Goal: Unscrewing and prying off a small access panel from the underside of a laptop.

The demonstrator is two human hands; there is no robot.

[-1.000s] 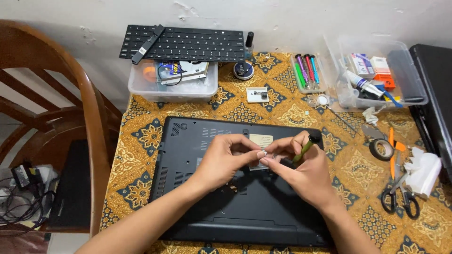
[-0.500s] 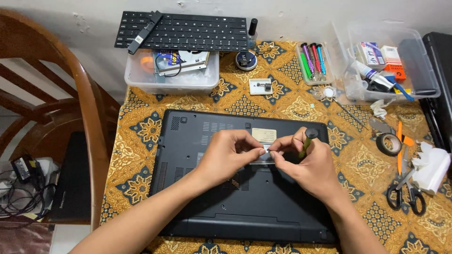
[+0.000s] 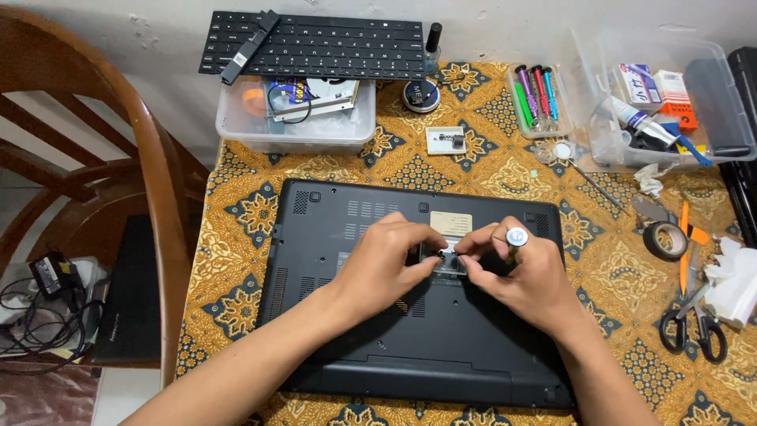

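Both hands meet over the upturned black laptop (image 3: pixel 347 315), which lies under them on the patterned cloth (image 3: pixel 236 237). The left hand (image 3: pixel 386 264) pinches a small silvery part (image 3: pixel 448 254) at its fingertips, and the right hand (image 3: pixel 524 276) pinches it from the opposite side while clasping a screwdriver (image 3: pixel 516 237) upright. Beyond the right hand, farther right, lie a tape roll (image 3: pixel 666 241) and scissors (image 3: pixel 694 323).
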